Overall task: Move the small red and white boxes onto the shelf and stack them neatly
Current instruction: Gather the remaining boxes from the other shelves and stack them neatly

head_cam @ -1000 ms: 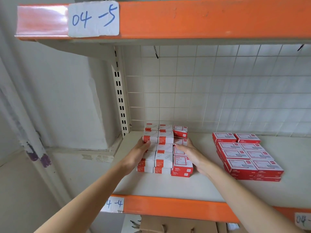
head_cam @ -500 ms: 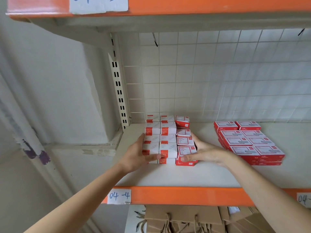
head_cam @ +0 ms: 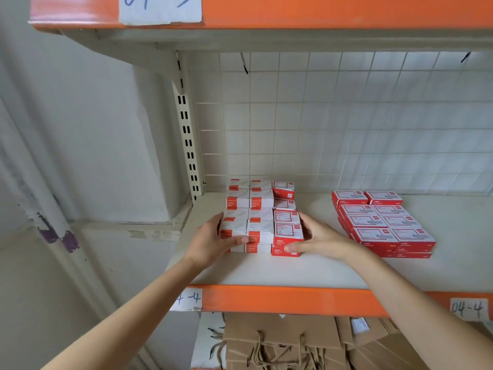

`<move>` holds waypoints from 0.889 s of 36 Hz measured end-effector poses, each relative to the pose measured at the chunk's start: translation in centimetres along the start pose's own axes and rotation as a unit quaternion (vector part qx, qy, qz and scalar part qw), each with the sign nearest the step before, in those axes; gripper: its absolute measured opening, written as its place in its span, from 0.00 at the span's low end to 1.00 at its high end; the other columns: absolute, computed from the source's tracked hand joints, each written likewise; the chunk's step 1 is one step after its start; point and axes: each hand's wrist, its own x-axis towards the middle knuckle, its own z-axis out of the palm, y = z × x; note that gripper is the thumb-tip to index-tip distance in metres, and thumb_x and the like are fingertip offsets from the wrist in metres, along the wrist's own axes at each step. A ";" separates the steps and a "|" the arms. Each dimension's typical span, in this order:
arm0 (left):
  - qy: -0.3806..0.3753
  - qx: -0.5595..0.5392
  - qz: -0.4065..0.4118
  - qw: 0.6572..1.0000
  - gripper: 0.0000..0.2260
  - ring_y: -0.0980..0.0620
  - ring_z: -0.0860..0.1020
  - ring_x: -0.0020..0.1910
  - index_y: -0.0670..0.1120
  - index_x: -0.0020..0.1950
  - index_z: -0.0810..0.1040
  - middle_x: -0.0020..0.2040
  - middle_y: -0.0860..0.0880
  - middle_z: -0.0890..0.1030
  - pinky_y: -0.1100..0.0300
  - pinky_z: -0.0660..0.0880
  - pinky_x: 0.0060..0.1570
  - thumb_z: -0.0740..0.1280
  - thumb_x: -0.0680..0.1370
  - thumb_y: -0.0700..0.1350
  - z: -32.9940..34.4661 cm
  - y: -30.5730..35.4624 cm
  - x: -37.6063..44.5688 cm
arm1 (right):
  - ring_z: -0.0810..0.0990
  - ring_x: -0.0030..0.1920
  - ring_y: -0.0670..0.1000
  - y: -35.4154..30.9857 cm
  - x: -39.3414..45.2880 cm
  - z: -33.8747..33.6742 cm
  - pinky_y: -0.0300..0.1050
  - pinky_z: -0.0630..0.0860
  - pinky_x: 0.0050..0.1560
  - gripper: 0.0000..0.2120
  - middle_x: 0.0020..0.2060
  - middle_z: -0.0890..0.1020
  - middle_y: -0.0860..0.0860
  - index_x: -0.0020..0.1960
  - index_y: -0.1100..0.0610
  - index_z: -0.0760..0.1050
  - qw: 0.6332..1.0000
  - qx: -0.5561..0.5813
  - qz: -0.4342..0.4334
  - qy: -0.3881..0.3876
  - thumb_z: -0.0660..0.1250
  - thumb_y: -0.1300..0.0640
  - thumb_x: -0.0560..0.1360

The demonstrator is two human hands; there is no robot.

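Both arms reach up and forward onto the shelf point(head_cam: 240, 273), bare forearms rising from the bottom corners and meeting around the stack of small boxes point(head_cam: 260, 220). The left hand point(head_cam: 213, 243) cups the stack's left side, fingers wrapped up along the white faces and the thumb laid across the front of the near boxes. The right hand point(head_cam: 318, 240) mirrors it on the other side, fingers pressed to the red flank and the thumb hooked over the front lower corner. So the stack sits squeezed between the two palms, resting on the shelf board, running back from the hands toward the wire grid point(head_cam: 333, 134) behind. Well off to the right of the right hand lies a second, flatter block of red boxes point(head_cam: 381, 222), apart from everything. The print on the boxes is too small to read. The left-hand fingers are partly hidden behind the stack, and how many layers the stack has at the back is hard to make out. Below the hands, under the orange shelf edge point(head_cam: 293, 299), brown paper bags point(head_cam: 280, 343) are cut off by the frame. A paper label point(head_cam: 188, 299) near the left forearm is half covered; another label point(head_cam: 466, 308) reads 04-4.
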 end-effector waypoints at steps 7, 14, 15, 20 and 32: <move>0.003 0.015 -0.007 1.000 0.25 0.57 0.80 0.53 0.49 0.63 0.74 0.55 0.53 0.82 0.56 0.77 0.57 0.76 0.68 0.49 0.3 0.5 -0.4 | 0.71 0.66 0.45 -0.1 0.2 -0.3 0.45 0.64 0.70 0.41 0.65 0.74 0.43 0.75 0.42 0.51 0.997 -0.070 0.022 -0.006 0.72 0.49 0.71; 0.027 0.055 -0.030 0.998 0.29 0.55 0.77 0.55 0.48 0.62 0.67 0.57 0.56 0.78 0.60 0.73 0.56 0.77 0.67 0.50 1.2 1.5 -1.3 | 0.74 0.55 0.40 -0.9 -0.8 1.3 0.21 0.69 0.47 0.41 0.61 0.73 0.44 0.73 0.49 0.53 0.999 -0.010 -0.032 0.027 0.74 0.65 0.69; 0.038 0.063 -0.033 0.997 0.31 0.56 0.75 0.55 0.49 0.62 0.66 0.56 0.57 0.76 0.62 0.71 0.54 0.78 0.66 0.50 1.5 1.7 -1.4 | 0.73 0.57 0.40 -0.7 -0.8 1.7 0.20 0.68 0.45 0.42 0.62 0.73 0.45 0.72 0.53 0.55 0.998 -0.001 -0.046 0.041 0.74 0.67 0.67; 0.096 0.093 -0.041 0.990 0.38 0.52 0.74 0.55 0.45 0.69 0.64 0.59 0.51 0.76 0.67 0.67 0.49 0.79 0.65 0.49 2.4 2.2 -1.8 | 0.75 0.57 0.45 0.0 -0.2 2.7 0.18 0.66 0.45 0.41 0.61 0.76 0.49 0.71 0.56 0.62 0.991 -0.001 -0.076 0.109 0.77 0.67 0.64; 0.057 0.118 -0.050 0.990 0.34 0.50 0.75 0.60 0.46 0.68 0.66 0.59 0.53 0.77 0.62 0.69 0.54 0.78 0.66 0.48 1.6 2.6 -1.6 | 0.76 0.59 0.45 0.3 -0.2 2.0 0.23 0.70 0.50 0.42 0.62 0.76 0.46 0.72 0.51 0.58 0.996 0.002 -0.050 0.078 0.76 0.65 0.66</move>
